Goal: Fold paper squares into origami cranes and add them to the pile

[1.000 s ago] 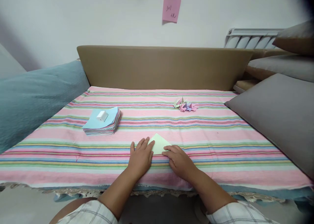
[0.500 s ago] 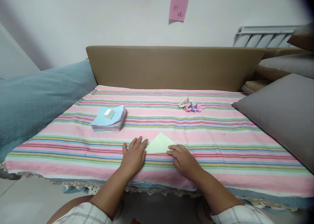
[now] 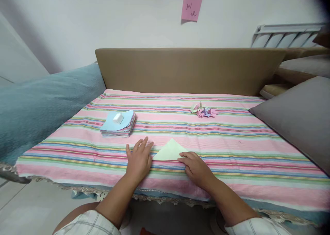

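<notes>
A pale green sheet of paper [image 3: 170,150], folded into a triangle, lies on the striped cloth with its point away from me and its long edge towards me. My left hand [image 3: 139,159] is beside the paper's left corner, fingers spread, holding nothing. At the opposite corner, my right hand [image 3: 194,168] pinches the paper between thumb and fingers, hiding that tip.
A stack of coloured paper [image 3: 118,126] with a white block [image 3: 118,118] on top sits to the left. Several folded paper figures [image 3: 204,111] lie farther back, right of centre. Grey cushions [image 3: 296,114] border the right side, a blue-covered armrest [image 3: 51,104] the left.
My left hand has slid left off the paper, uncovering its left corner, and its fingers have lifted and spread. The right hand stays at the right corner. The view has shifted left.
</notes>
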Action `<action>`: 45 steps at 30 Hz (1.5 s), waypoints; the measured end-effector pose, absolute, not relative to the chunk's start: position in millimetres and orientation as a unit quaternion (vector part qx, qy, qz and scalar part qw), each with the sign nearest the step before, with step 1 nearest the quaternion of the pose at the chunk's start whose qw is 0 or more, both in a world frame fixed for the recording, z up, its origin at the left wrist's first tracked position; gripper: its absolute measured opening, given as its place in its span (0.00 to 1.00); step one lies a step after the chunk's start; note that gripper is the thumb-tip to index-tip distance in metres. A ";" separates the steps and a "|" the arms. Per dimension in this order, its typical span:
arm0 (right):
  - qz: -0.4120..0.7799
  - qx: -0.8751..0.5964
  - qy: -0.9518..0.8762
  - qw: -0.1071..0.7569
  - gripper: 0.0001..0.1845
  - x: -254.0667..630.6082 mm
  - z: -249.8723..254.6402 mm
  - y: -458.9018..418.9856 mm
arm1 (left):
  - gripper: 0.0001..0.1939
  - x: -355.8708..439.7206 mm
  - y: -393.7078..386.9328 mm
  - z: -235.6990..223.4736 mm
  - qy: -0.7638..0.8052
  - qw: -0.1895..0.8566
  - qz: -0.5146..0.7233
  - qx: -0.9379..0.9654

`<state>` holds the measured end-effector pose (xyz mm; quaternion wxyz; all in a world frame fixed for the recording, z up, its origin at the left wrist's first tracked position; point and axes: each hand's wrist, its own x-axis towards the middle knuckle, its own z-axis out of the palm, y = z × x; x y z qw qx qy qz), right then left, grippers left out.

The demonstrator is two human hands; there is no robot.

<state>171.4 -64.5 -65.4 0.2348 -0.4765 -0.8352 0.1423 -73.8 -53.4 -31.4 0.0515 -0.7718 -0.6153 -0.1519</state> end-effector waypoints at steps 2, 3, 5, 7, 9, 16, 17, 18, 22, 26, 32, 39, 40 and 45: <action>0.139 -0.473 -0.838 0.234 0.25 171.6 -65.9 -64.0 | 0.20 -62.4 -61.5 -36.7 -0.555 0.065 -0.167 -0.813; 0.136 -0.472 -0.839 0.235 0.25 171.6 -66.1 -63.9 | 0.18 -56.1 -65.9 -40.5 -0.529 0.067 -0.169 -0.829; 0.128 -0.471 -0.840 0.237 0.24 171.6 -66.5 -63.8 | 0.18 -44.4 -73.4 -48.8 -0.483 0.059 -0.164 -0.858; 0.123 -0.471 -0.840 0.239 0.24 171.4 -66.6 -64.0 | 0.20 -35.6 -77.7 -55.8 -0.469 0.052 -0.161 -0.867; 0.121 -0.470 -0.841 0.239 0.23 171.3 -66.7 -64.1 | 0.22 -30.4 -78.7 -59.8 -0.470 0.048 -0.161 -0.867; 0.124 -0.468 -0.842 0.237 0.24 172.0 -67.8 -63.0 | 0.22 -28.7 -75.4 -57.1 -0.491 0.020 -0.160 -0.856; 0.125 -0.469 -0.842 0.236 0.24 172.1 -67.9 -62.9 | 0.22 -29.7 -75.5 -55.9 -0.495 0.015 -0.158 -0.854; 0.126 -0.469 -0.842 0.235 0.24 172.2 -67.8 -62.8 | 0.22 -31.1 -75.8 -54.7 -0.498 0.010 -0.157 -0.853; 0.130 -0.472 -0.840 0.235 0.23 171.8 -66.4 -63.4 | 0.21 -39.6 -77.3 -48.6 -0.512 0.006 -0.150 -0.846; 0.136 -0.477 -0.836 0.234 0.24 171.2 -64.5 -64.5 | 0.18 -50.2 -78.4 -42.1 -0.529 0.012 -0.145 -0.836; 0.142 -0.481 -0.834 0.229 0.24 171.1 -63.7 -65.1 | 0.13 -65.2 -77.2 -34.4 -0.561 0.022 -0.129 -0.817; 0.144 -0.483 -0.834 0.227 0.25 170.8 -63.3 -65.1 | 0.08 -78.7 -74.0 -26.3 -0.597 0.017 -0.107 -0.795; 0.143 -0.483 -0.834 0.226 0.25 170.7 -63.0 -65.1 | 0.08 -80.0 -73.5 -24.7 -0.601 0.015 -0.103 -0.792; 0.138 -0.478 -0.836 0.229 0.24 170.4 -62.4 -65.1 | 0.09 -87.0 -70.0 -14.1 -0.610 0.017 -0.097 -0.786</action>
